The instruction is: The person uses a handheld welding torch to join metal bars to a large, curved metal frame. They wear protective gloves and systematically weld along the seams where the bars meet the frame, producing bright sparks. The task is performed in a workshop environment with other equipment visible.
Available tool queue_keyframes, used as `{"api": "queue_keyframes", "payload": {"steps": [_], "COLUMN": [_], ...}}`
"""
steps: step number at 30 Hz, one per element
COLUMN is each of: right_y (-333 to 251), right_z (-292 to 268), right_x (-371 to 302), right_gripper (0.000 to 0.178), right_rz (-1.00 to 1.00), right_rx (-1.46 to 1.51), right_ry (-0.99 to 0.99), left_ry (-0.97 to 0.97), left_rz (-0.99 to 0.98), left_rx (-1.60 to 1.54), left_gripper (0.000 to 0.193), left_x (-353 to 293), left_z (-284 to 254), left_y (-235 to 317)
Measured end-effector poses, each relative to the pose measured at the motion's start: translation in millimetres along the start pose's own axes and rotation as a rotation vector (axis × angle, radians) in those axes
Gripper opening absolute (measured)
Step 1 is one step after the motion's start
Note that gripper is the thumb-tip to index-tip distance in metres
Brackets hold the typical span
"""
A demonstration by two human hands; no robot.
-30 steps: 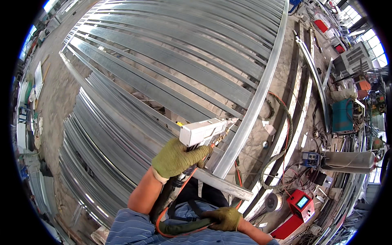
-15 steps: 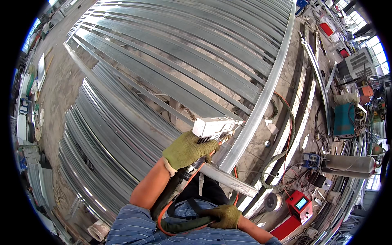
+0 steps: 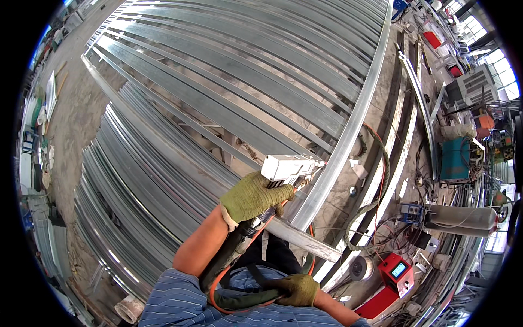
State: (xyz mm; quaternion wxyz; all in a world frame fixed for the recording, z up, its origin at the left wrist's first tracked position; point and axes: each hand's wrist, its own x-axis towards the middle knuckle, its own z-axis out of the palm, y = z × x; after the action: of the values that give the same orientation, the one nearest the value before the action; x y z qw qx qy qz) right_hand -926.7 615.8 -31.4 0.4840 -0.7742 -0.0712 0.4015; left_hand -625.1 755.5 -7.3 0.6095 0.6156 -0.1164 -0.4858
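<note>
A white welding gun (image 3: 287,167) is gripped tight by the gloved left hand (image 3: 251,197), its tip at the long steel rail (image 3: 348,131) near the middle. Its hose (image 3: 239,298) is held by the closed right hand (image 3: 297,289), near the body. The joining seems underway; steady aim is needed next.

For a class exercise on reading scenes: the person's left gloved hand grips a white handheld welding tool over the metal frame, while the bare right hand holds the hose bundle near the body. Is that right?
Not quite. The head view shows the right hand gloved too, not bare. The rest stands: the left hand grips the white tool over the metal frame, and the right holds the hose bundle near the body.
</note>
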Motion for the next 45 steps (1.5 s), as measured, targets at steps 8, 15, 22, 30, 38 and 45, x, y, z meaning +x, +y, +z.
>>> {"api": "queue_keyframes", "payload": {"steps": [8,15,22,30,38,45], "right_y": [1.5,-3.8,-4.2,-3.2,-7.1,-1.3], "right_z": [1.8,-3.7,-4.7,-3.4,-5.3,-0.9], "right_x": [1.4,1.6,3.5,4.0,5.1,7.0], "right_gripper": [0.065,0.065,0.063,0.055,0.055,0.056], "right_rz": [-0.017,0.011,-0.001,-0.009,-0.026,-0.008], "right_rx": [0.012,0.022,0.026,0.015,0.020,0.013], "right_ry": [0.013,-0.017,-0.023,-0.007,0.003,-0.045], "left_ry": [-0.003,-0.011,0.015,-0.018,-0.003,-0.012], "left_rz": [0.029,0.012,0.049,0.001,0.042,0.041], "left_rx": [0.116,0.073,0.118,0.122,0.161,0.156], "left_gripper": [0.054,0.051,0.047,0.052,0.044,0.046], "left_x": [8.1,7.3,7.0,3.1,0.9,-0.5], "left_z": [-4.5,-3.0,-2.2,-1.1,-1.2,-1.4], "left_y": [-6.6,-1.2,-6.5,-0.9,-4.4,-7.7]}}
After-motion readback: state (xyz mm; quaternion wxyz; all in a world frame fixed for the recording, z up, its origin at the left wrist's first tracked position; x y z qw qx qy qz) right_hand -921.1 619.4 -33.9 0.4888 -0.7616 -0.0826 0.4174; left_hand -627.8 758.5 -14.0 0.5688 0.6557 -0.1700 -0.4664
